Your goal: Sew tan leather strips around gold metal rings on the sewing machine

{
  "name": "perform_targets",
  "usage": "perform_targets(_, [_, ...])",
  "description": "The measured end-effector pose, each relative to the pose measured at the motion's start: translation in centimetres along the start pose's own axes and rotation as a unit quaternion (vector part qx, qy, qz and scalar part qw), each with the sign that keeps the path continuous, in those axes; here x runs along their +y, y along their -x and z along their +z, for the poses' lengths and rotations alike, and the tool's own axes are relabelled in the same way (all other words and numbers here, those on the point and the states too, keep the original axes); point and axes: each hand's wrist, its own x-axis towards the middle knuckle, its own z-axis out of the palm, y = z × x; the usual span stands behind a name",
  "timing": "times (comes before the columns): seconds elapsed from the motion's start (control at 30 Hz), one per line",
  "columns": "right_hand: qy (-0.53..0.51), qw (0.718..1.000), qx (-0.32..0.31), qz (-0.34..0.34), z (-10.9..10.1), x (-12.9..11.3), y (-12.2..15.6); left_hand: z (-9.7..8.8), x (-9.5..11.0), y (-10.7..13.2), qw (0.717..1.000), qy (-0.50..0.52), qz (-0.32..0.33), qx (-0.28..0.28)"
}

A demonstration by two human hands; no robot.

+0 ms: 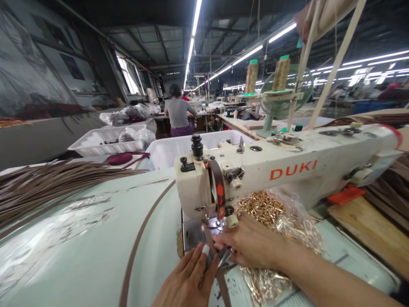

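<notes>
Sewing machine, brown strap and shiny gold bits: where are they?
White DUKI sewing machine (287, 170), head view, on its arm by the lettering.
Thin brown leather strap (134, 251), head view, on its curve across the table.
Gold metal buckles (260, 207), head view, on the pile's top.

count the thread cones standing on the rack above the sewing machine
2. Both stand side by side on the thread rack behind the sewing machine: the left cone and the right cone, each tan with a green top. Others may be hidden beyond the fan.
</notes>
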Motion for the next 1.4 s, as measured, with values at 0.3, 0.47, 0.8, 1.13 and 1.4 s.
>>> perform_targets(0.3, [-0.003, 1.000, -0.006, 0.000, 0.0, 0.0, -0.1, -0.5, -0.2, 0.0, 0.999, 0.036, -0.010, -0.012])
perform_targets(0.47, [-0.008, 1.000, -0.007, -0.003, -0.2, -0.1, 0.0, 0.1, 0.1, 0.2, 0.999, 0.015, -0.005, 0.036])
perform_targets(0.8, [-0.003, 1.000, -0.005, 0.000, 0.0, 0.0, -0.1, 0.6, 0.5, 0.0, 0.996, -0.035, -0.026, 0.081])
perform_targets(1.13, [-0.012, 1.000, -0.010, 0.009, 0.2, -0.1, -0.1, 0.9, 0.6, 0.1, 0.993, -0.060, -0.020, 0.104])
perform_targets(1.4, [-0.009, 1.000, -0.006, 0.008, 0.1, -0.1, 0.1, 0.7, 0.3, 0.5, 0.998, -0.017, -0.008, 0.055])
